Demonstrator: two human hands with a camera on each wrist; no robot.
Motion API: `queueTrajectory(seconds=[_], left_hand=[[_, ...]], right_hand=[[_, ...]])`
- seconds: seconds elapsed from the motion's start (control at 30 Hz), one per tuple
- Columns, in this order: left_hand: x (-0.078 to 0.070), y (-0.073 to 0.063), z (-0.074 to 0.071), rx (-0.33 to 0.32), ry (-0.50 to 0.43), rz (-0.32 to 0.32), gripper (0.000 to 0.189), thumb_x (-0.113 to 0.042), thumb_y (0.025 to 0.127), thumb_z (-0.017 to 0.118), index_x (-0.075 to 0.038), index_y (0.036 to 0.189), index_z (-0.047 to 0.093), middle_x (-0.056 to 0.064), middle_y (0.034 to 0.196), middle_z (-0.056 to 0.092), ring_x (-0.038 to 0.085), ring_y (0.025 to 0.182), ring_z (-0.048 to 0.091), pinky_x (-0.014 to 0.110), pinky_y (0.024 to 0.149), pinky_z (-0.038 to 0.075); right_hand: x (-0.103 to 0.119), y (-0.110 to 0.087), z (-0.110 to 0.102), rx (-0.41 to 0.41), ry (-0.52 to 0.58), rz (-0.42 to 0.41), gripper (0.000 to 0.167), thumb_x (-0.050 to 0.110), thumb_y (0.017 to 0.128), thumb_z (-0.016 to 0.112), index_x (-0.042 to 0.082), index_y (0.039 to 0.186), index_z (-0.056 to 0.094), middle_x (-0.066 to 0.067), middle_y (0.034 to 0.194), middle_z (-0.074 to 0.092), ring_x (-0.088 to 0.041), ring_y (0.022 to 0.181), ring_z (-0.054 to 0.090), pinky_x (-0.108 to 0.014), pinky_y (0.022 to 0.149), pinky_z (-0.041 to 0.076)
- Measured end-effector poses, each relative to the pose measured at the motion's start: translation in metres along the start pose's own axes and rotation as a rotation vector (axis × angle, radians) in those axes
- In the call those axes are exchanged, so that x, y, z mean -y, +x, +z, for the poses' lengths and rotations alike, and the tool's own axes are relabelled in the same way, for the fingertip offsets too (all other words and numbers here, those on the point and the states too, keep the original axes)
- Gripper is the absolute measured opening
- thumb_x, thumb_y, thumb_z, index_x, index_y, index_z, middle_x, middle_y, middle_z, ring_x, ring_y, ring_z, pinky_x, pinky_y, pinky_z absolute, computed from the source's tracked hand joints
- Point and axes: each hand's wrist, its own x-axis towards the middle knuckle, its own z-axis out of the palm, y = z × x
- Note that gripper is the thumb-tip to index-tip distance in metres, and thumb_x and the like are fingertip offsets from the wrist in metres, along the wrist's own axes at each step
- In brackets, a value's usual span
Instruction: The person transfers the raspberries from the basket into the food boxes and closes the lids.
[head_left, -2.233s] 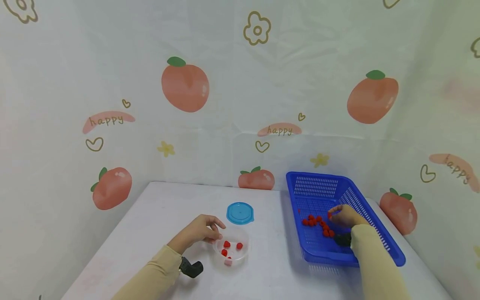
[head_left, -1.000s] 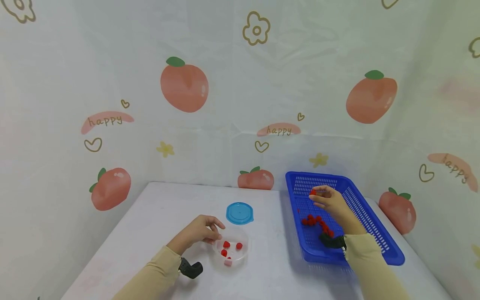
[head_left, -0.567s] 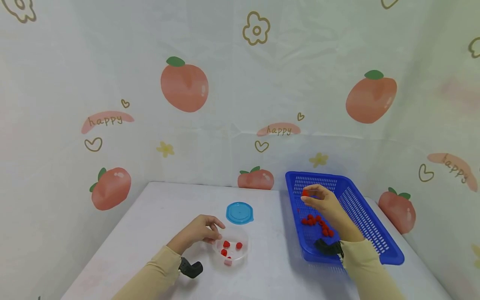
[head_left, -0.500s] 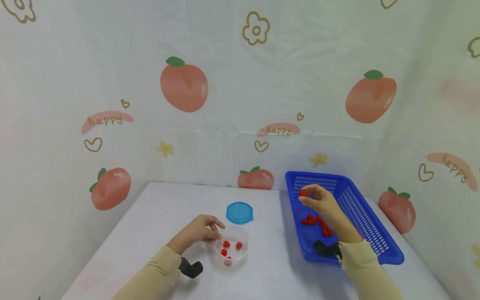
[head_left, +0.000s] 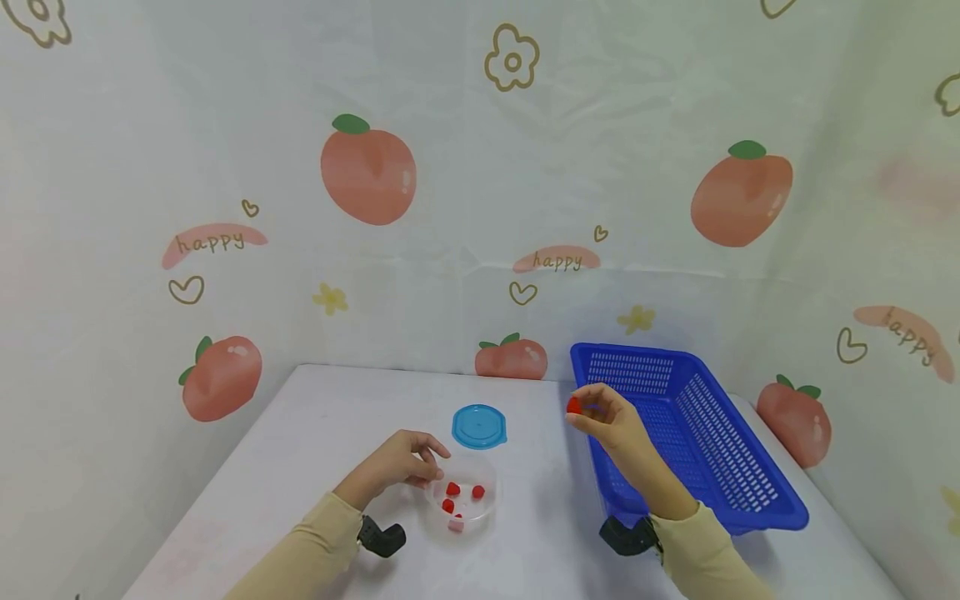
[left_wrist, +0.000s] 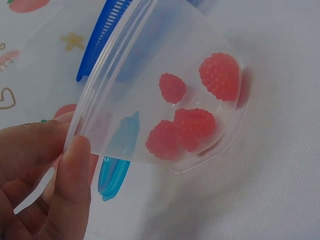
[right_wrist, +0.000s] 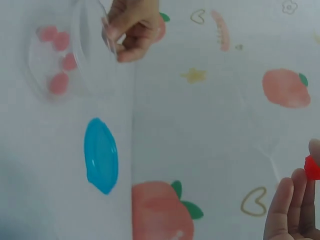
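My left hand [head_left: 396, 468] pinches the rim of a clear plastic bowl [left_wrist: 127, 85] between thumb and fingers. Several red raspberries [left_wrist: 220, 76] lie on the bottom of the bowl, which stands on the white table. Held between the thumb and fingertips of my right hand [head_left: 617, 427] is one more raspberry [head_left: 573, 406], up above the left rim of a blue basket [head_left: 750, 467]. My right hand and forearm cover part of the basket's floor, and the raspberries seen there earlier are hidden.
Just behind the bowl, a round blue lid [head_left: 480, 426] lies flat on the table [head_left: 360, 400]. The basket takes up the table's right side. At the back hangs a white cloth [head_left: 450, 208] printed with fruit.
My right hand has lifted a raspberry off the basket floor and brought it leftward to the basket's left rim. My left hand and the bowl have stayed put.
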Motion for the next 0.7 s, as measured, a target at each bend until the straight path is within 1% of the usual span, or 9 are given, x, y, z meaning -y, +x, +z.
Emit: queueTrajectory(seconds=[0.1, 0.2, 0.33, 0.47, 0.57, 0.7], left_hand=[[0.000, -0.001, -0.001, 0.006, -0.005, 0.006, 0.024, -0.009, 0.079, 0.079, -0.007, 0.101, 0.071, 0.006, 0.079, 0.057, 0.015, 0.060, 0.057, 0.025, 0.060, 0.056], [0.000, -0.001, -0.001, 0.012, -0.011, 0.012, 0.023, -0.009, 0.079, 0.078, -0.007, 0.101, 0.070, 0.006, 0.079, 0.057, 0.015, 0.060, 0.056, 0.025, 0.060, 0.056], [0.000, -0.001, -0.002, 0.016, -0.016, 0.019, 0.023, -0.009, 0.079, 0.078, -0.006, 0.101, 0.070, 0.006, 0.079, 0.057, 0.015, 0.060, 0.056, 0.025, 0.060, 0.056], [0.000, -0.001, -0.001, 0.011, -0.009, 0.018, 0.024, -0.009, 0.079, 0.078, -0.006, 0.102, 0.070, 0.006, 0.079, 0.057, 0.015, 0.060, 0.057, 0.025, 0.061, 0.056], [0.000, -0.001, -0.001, 0.008, -0.005, 0.016, 0.024, -0.010, 0.079, 0.079, -0.007, 0.102, 0.070, 0.006, 0.079, 0.057, 0.015, 0.060, 0.057, 0.025, 0.061, 0.057], [0.001, 0.000, -0.001, 0.008, -0.004, 0.017, 0.024, -0.011, 0.079, 0.079, -0.007, 0.102, 0.070, 0.006, 0.079, 0.057, 0.014, 0.060, 0.057, 0.025, 0.061, 0.057]], right_hand=[[-0.002, -0.004, 0.009, 0.007, 0.047, -0.009, 0.037, 0.004, 0.085, 0.071, -0.005, 0.116, 0.052, 0.001, 0.098, 0.061, -0.012, 0.088, 0.061, -0.020, 0.079, 0.053], [-0.004, -0.007, 0.018, 0.006, 0.052, -0.004, 0.036, 0.002, 0.084, 0.072, -0.004, 0.113, 0.053, 0.000, 0.097, 0.062, -0.012, 0.089, 0.062, -0.021, 0.079, 0.054], [-0.010, -0.010, 0.032, 0.023, 0.039, 0.003, 0.035, 0.002, 0.083, 0.073, -0.005, 0.112, 0.055, -0.006, 0.099, 0.061, -0.014, 0.088, 0.061, -0.021, 0.078, 0.054], [-0.021, -0.013, 0.047, 0.078, 0.021, -0.015, 0.034, 0.001, 0.084, 0.072, -0.007, 0.112, 0.054, -0.016, 0.104, 0.059, -0.014, 0.087, 0.062, -0.021, 0.078, 0.055], [-0.032, -0.015, 0.058, 0.121, 0.020, -0.037, 0.033, 0.000, 0.084, 0.071, -0.007, 0.111, 0.054, -0.020, 0.106, 0.057, -0.014, 0.087, 0.063, -0.021, 0.078, 0.055], [-0.045, -0.018, 0.071, 0.135, 0.022, -0.015, 0.032, 0.001, 0.083, 0.072, -0.006, 0.109, 0.055, -0.018, 0.105, 0.058, -0.017, 0.089, 0.062, -0.021, 0.077, 0.056]])
